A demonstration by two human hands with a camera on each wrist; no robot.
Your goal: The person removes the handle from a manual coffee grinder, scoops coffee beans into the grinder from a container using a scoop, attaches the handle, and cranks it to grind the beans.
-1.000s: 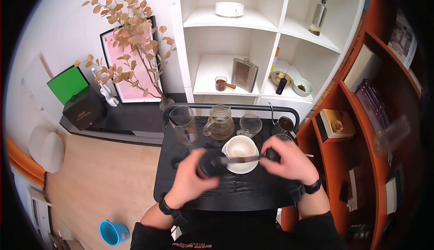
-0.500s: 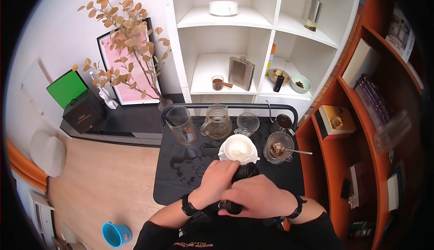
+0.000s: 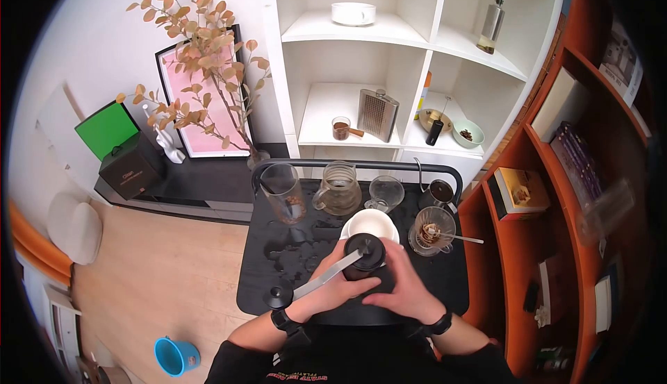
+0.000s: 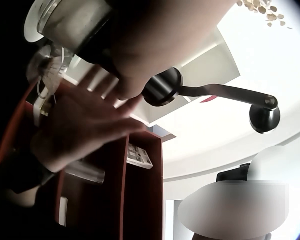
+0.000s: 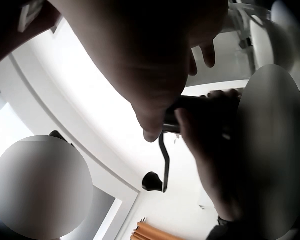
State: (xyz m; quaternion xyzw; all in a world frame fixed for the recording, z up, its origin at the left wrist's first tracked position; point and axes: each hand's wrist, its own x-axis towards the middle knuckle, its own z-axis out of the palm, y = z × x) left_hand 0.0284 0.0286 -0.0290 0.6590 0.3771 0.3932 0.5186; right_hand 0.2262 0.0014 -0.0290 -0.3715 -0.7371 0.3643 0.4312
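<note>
My left hand [image 3: 330,288] grips the dark body of a hand coffee grinder [image 3: 365,246], whose black top faces up toward the head view. From that top the metal crank [image 3: 328,276] reaches out over my left wrist, ending in a black knob [image 3: 278,296]. My right hand [image 3: 411,288] is beside the grinder, its fingers held out and thumb apart; the left wrist view shows that hand [image 4: 85,122] with spread fingers. Just beyond the grinder stands a white cup [image 3: 372,221], partly covered by it.
Along the back of the black tray table [image 3: 271,290] stand a tall glass [image 3: 283,196], a glass server [image 3: 338,188], a glass cup [image 3: 384,193] and a black kettle [image 3: 438,194]. A glass dripper [image 3: 431,228] with a spoon sits at right. Wet spots mark the tabletop.
The grinder went from lying sideways between both hands, over the cup and then near my body, to top-up in my left hand. My right hand has let go and spread its fingers.
</note>
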